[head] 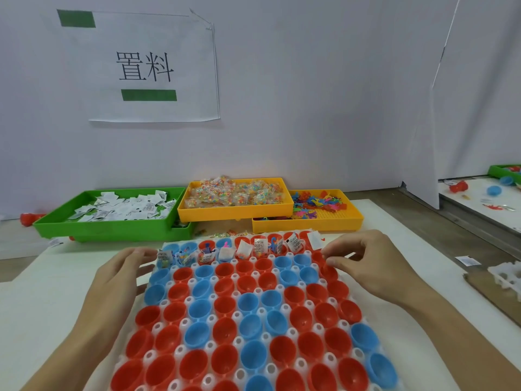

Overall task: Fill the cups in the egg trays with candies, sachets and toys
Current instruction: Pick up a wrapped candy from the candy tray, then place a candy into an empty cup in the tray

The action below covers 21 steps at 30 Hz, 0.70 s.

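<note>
White tabletop: egg tray [284, 304] flimsy, grip its edges; left hand [121, 273] relaxed at left edge, right hand [366, 261] loosely curled, grasping nothing.

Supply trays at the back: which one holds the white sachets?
The green tray, far left of the three. It is piled with white sachets. The two yellow trays hold clear candy packets and coloured toys.

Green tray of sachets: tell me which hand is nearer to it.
Left. The left hand lies just in front of the green tray; the right hand is far off to its right, by the egg tray's far corner.
</note>
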Available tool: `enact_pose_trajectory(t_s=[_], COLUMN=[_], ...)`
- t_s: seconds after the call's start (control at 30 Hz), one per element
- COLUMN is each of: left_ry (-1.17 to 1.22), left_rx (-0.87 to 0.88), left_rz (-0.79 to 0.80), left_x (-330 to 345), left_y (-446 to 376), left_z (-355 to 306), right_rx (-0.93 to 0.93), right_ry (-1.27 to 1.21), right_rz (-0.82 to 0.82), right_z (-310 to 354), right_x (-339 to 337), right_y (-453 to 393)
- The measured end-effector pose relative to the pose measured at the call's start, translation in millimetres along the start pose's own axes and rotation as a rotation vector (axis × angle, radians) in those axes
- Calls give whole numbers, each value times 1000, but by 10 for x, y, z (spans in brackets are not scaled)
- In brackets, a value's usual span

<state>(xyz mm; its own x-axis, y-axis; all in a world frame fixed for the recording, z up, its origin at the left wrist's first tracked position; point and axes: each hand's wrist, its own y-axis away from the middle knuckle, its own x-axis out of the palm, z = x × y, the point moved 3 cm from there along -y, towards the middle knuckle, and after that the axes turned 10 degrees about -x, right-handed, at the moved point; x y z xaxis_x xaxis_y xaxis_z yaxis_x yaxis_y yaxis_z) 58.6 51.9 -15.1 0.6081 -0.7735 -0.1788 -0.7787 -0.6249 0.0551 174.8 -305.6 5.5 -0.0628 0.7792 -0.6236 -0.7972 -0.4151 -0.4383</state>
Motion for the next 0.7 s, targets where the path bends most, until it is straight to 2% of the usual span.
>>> enact_pose_trajectory(t_s=[0.07, 0.17, 0.23, 0.43, 0.53, 0.7], left_ry=[-32, -224, -303, -623, -751, -884], left_rx=[23, 171, 262, 487, 538, 560], left_rz=[-27, -173, -200, -13, 87, 86], left_x=[-19, -56, 9, 746, 1221, 1737], left_y=[38, 120, 137, -144, -371, -664], left_z=[-57, -245, -425, -905, -1011, -1038], right_rx=[4, 6, 4, 17, 19, 17], right_ry=[-4, -13, -30, -38, -50, -70], right_rz=[1, 1, -9, -14, -33, -38], right_z=[-10, -20, -36, -56, -62, -87], right_x=[1, -27, -32, 14, 30, 33], right_y=[1, -3, -3, -7, -5, -5])
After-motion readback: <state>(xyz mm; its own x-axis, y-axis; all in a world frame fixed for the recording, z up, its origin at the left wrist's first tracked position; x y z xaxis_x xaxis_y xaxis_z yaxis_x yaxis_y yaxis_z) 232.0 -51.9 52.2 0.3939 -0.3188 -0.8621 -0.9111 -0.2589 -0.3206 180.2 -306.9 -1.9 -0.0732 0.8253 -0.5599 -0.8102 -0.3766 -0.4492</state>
